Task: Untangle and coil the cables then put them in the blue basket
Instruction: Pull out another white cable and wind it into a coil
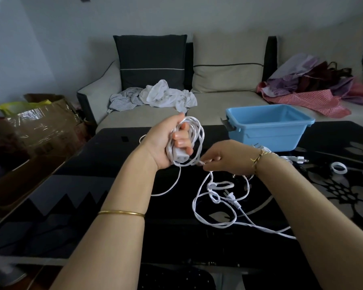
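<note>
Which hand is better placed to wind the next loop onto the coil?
Right. The right hand pinches the loose cable beside the coil, which the left hand grips.

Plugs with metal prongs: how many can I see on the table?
2. The near plug lies in the loose cable below the right hand; the far plug lies beside the blue basket, right of that wrist. Others may be hidden.

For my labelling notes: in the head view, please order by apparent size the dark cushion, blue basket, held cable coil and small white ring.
1. dark cushion and blue basket: look alike, basket nearer, so unranked
2. cable coil
3. small white ring
</note>
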Available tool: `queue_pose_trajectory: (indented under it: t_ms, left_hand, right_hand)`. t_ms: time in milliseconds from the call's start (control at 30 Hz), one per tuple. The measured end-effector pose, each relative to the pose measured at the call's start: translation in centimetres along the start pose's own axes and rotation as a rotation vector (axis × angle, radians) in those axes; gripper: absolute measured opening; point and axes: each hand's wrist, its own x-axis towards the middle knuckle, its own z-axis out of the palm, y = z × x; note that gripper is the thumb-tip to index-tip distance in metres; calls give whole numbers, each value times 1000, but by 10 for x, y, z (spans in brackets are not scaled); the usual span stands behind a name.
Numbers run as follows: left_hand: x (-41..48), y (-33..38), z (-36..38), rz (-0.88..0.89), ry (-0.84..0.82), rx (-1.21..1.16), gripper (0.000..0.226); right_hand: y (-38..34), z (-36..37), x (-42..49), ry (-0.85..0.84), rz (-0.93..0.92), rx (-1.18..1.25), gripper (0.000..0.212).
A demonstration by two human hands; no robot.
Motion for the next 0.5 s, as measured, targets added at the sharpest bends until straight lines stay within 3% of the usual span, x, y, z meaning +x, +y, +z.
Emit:
queue_pose_trajectory:
  t_ms: [33,100,233,367,500]
  left_hand:
    - [-1,1,1,-10,-26,22,40]
    - [-3,4,3,-21,-71,34,39]
    - [-8,9,5,-20,-116,-12,40]
    - [-12,12,6,-3,-113,-46,40]
    - [-15,16,0,-24,-83,-69,39]
  right_hand:
    - [-2,-1,2,29,6,-94,36]
    - [-5,0,6,134,28,-33,36]
    - [-11,7,10,346,24,519,26]
    - [-19,14,10,566,91,769,7]
    - [-16,6,5,565,144,1302,11]
